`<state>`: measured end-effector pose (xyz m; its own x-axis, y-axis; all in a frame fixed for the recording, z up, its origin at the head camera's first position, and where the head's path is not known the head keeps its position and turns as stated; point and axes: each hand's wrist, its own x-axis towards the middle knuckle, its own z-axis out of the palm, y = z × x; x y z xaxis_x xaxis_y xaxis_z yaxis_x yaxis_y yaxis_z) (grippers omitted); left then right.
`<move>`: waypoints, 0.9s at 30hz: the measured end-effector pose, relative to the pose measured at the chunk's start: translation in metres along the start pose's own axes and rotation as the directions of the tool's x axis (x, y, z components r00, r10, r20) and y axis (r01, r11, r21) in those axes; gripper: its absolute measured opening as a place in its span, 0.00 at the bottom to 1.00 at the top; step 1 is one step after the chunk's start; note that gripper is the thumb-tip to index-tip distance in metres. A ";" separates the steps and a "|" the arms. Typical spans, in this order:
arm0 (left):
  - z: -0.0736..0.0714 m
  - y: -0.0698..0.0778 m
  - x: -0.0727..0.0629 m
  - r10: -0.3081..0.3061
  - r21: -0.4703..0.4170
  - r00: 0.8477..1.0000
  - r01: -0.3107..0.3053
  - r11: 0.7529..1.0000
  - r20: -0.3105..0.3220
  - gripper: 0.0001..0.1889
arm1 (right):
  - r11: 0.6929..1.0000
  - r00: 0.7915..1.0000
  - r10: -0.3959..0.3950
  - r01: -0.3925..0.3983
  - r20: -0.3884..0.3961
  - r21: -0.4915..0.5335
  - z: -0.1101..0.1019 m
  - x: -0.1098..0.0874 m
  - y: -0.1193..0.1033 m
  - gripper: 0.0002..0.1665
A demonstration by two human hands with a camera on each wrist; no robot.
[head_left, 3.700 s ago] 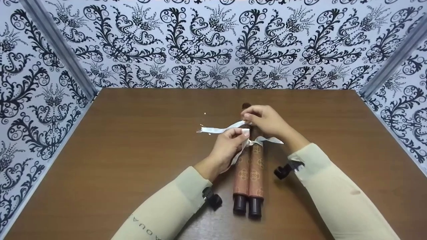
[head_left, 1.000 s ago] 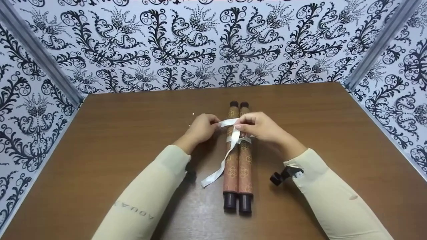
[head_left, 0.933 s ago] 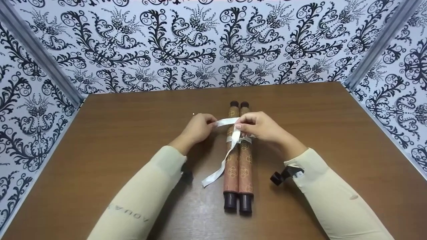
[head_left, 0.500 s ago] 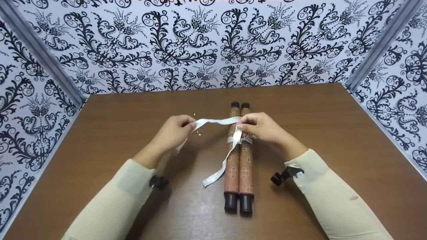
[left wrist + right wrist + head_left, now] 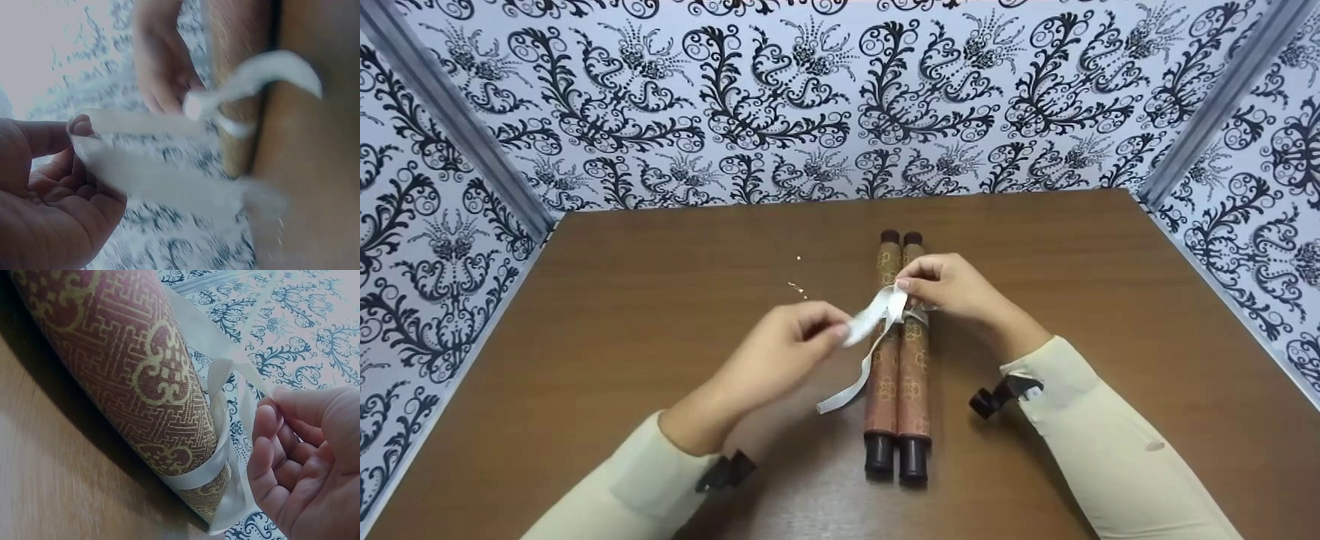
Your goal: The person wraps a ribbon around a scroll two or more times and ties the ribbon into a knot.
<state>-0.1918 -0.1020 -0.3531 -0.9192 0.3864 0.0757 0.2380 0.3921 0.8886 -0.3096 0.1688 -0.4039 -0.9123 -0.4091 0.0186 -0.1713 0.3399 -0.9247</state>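
Two rolled scrolls (image 5: 913,367) with red-gold patterned fabric and dark end knobs lie side by side on the table, pointing away from me. A white ribbon (image 5: 870,315) goes round them near the middle. My right hand (image 5: 960,289) pinches a loop of that ribbon just above the scrolls. Left of them, my left hand (image 5: 780,349) pinches another length of the ribbon between thumb and finger. In the left wrist view the ribbon (image 5: 163,183) folds over my fingertips, blurred. One loose ribbon tail hangs down on the left side of the scrolls.
The brown wooden table (image 5: 660,270) is bordered by white walls (image 5: 780,97) with black scroll patterns. Small pale scraps (image 5: 799,289) lie on the wood left of the scrolls. A black wrist device (image 5: 997,397) sits on the right sleeve, another on the left.
My left hand first drew its ribbon length out to the left, then came back right and nearer to me, toward the scrolls. My right hand has kept its pinch on the loop almost unmoved.
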 end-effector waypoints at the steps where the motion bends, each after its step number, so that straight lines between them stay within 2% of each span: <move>1: 0.005 0.004 0.000 0.017 0.012 1.000 -0.017 1.000 0.011 0.07 | 1.000 1.000 0.001 -0.001 -0.004 -0.005 0.000 0.000 0.001 0.13; 4: 0.017 0.014 0.002 0.057 0.039 0.998 -0.058 0.998 0.015 0.06 | 1.000 1.000 0.011 -0.011 -0.016 -0.016 -0.001 0.000 0.001 0.12; 8: 0.034 0.024 0.008 0.076 0.046 0.997 -0.077 0.996 0.022 0.03 | 0.999 1.000 0.004 -0.005 -0.022 -0.039 -0.002 0.000 0.001 0.11; 14: 0.064 0.033 0.020 0.119 0.069 0.986 -0.127 0.989 0.114 0.03 | 0.998 1.000 -0.014 0.012 -0.021 -0.061 -0.003 -0.001 0.001 0.09; 17: 0.082 0.037 0.025 0.165 0.145 0.972 -0.190 0.971 0.166 0.04 | 0.998 1.000 -0.009 0.008 -0.018 -0.057 -0.004 -0.002 0.000 0.09; 21: 0.102 0.043 0.028 0.203 0.267 0.952 -0.261 0.928 0.227 0.05 | 0.998 1.000 -0.006 0.006 -0.009 -0.066 -0.005 -0.003 -0.001 0.09; 27: 0.122 0.044 0.027 0.184 0.327 0.934 -0.284 0.901 0.306 0.06 | 0.994 1.000 0.015 -0.014 0.001 -0.107 -0.006 -0.003 -0.002 0.08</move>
<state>-0.1680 0.0277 -0.3674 -0.7192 0.6881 0.0958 0.5782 0.5165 0.6316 -0.3082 0.1740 -0.3996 -0.9143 -0.4049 0.0048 -0.1968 0.4340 -0.8791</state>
